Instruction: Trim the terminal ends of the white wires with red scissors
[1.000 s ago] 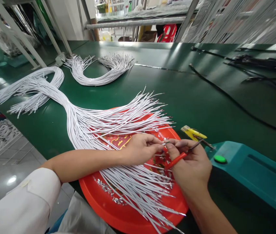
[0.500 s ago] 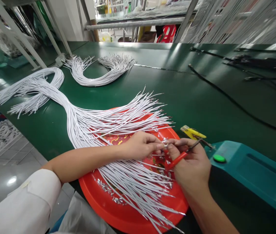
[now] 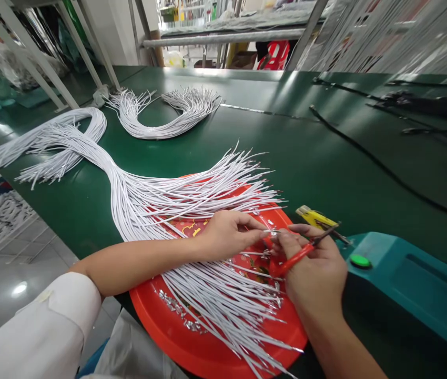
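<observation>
My left hand [image 3: 229, 234] pinches the end of one thin white wire [image 3: 267, 231] over a red round tray [image 3: 207, 345]. My right hand [image 3: 314, 266] is closed round small red-handled snips [image 3: 294, 258], and its fingertips meet the same wire end. A long bundle of white wires [image 3: 148, 200] fans out across the tray, with its ends under both hands. Small silvery offcuts [image 3: 176, 308] lie on the tray.
A second bundle of white wires [image 3: 160, 113] lies curved at the back of the green table [image 3: 306, 158]. A yellow tool [image 3: 316, 217] and a teal machine with a green button [image 3: 405, 284] sit to the right. Black cables [image 3: 385, 168] cross the far right.
Both hands have stayed over the tray with only small finger movements at the wire end. The view has shifted slightly.
</observation>
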